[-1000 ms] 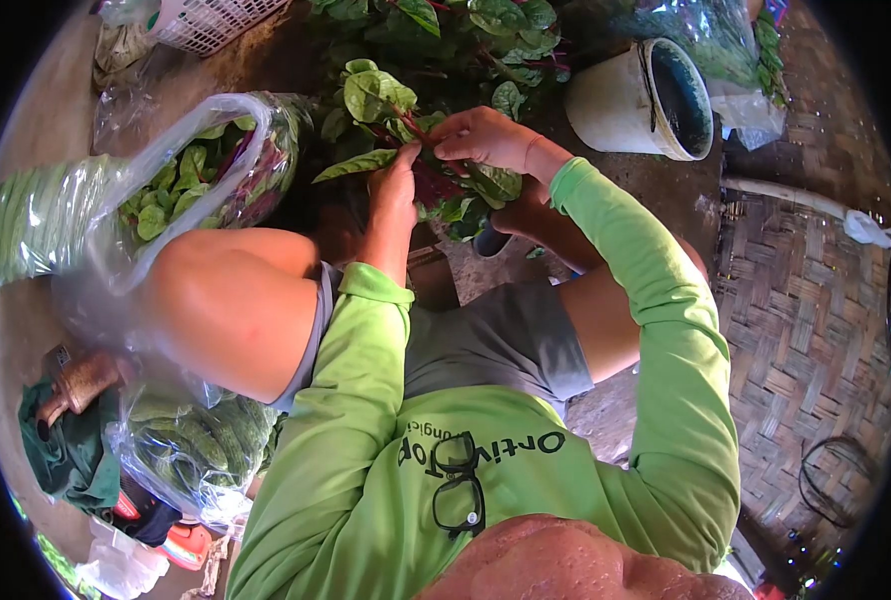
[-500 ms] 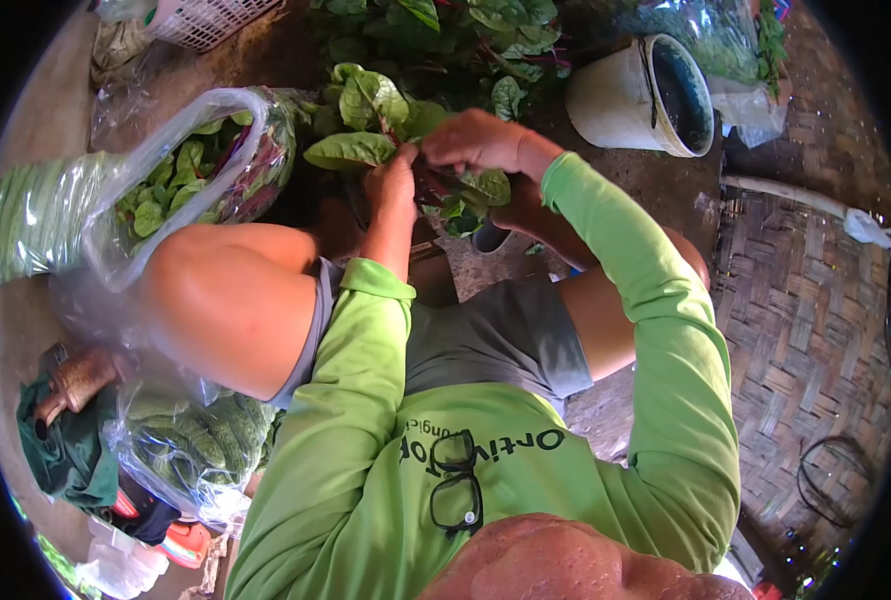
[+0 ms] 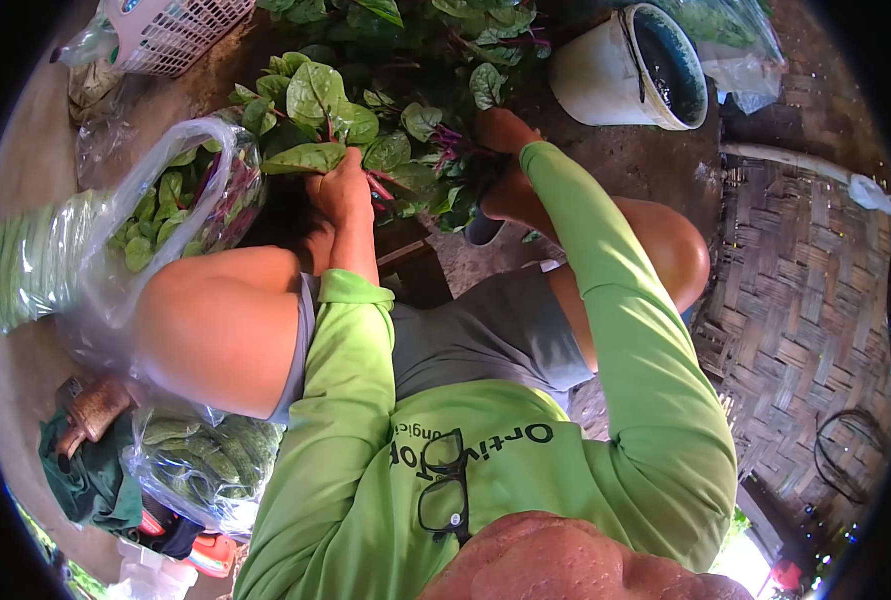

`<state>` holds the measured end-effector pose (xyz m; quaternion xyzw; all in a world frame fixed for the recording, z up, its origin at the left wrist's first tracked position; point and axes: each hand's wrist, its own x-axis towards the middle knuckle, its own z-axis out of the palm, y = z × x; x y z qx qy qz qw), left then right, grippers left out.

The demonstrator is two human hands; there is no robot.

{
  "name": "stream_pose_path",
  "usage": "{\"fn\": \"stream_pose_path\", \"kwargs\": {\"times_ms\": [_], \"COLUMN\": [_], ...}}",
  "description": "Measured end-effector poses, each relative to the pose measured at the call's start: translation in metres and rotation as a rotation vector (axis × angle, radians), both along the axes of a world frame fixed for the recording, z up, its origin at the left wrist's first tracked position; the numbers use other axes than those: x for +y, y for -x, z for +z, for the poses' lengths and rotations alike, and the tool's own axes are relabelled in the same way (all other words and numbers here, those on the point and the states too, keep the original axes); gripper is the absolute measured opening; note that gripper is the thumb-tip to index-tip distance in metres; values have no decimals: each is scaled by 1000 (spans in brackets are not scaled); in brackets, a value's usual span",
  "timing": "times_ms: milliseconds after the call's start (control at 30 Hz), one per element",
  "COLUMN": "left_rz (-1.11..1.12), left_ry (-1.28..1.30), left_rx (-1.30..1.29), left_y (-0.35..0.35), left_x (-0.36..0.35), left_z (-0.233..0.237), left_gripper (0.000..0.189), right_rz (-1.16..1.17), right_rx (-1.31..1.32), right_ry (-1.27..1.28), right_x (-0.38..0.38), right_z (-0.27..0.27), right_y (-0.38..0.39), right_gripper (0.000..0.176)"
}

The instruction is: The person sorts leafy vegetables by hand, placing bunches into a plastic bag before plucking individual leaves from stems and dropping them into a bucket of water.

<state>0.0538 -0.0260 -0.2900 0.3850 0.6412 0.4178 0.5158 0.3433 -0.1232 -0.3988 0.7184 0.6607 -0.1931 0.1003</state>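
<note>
My left hand (image 3: 344, 190) is closed round the stems of a bunch of leafy greens (image 3: 316, 95), whose broad leaves fan out above it and whose cut reddish stem ends stick out on its right. My right hand (image 3: 507, 131) is farther right, at the edge of the leafy pile (image 3: 421, 120) with purple stems, just below the white bucket. Its fingers are partly hidden, and I cannot make out what they hold. An open plastic bag (image 3: 231, 190) with leaves and purple stems inside lies left of my left hand.
A white bucket (image 3: 606, 75) lies tilted at the upper right. The pink basket (image 3: 181, 35) is at the upper left. Bagged long green vegetables (image 3: 41, 260) lie far left, bagged green gourds (image 3: 211, 460) lower left. A woven mat (image 3: 796, 320) covers the right side.
My right hand has moved away from my left, up and to the right toward the bucket. My left hand, still round the bunch, has shifted slightly left. The whole view has shifted a little.
</note>
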Motion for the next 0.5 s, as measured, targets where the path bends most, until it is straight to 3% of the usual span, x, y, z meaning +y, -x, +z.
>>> {"fn": "stream_pose_path", "kwargs": {"times_ms": [33,133,267,333,433,500], "left_rz": [-15,-53,-55,-48,-36,-9], "left_ry": [19,65,117,141,146,111], "left_rx": [-44,-170,-268,-278,-287,-326], "left_y": [0,1,0,-3,-3,-4], "left_x": [0,1,-1,-2,-5,-6], "left_z": [-2,-13,-30,-26,-21,-24], "left_gripper": [30,31,33,35,35,31], "right_rz": [-98,79,-376,-467,-59,-408], "right_rx": [34,122,193,237,-25,293], "right_ry": [9,-173,-197,-226,-155,30], "right_x": [-3,-10,-8,-3,8,20], "right_z": [-1,-41,-55,-36,6,46], "right_y": [4,7,23,28,18,8], "right_gripper": [23,30,34,33,30,34]}}
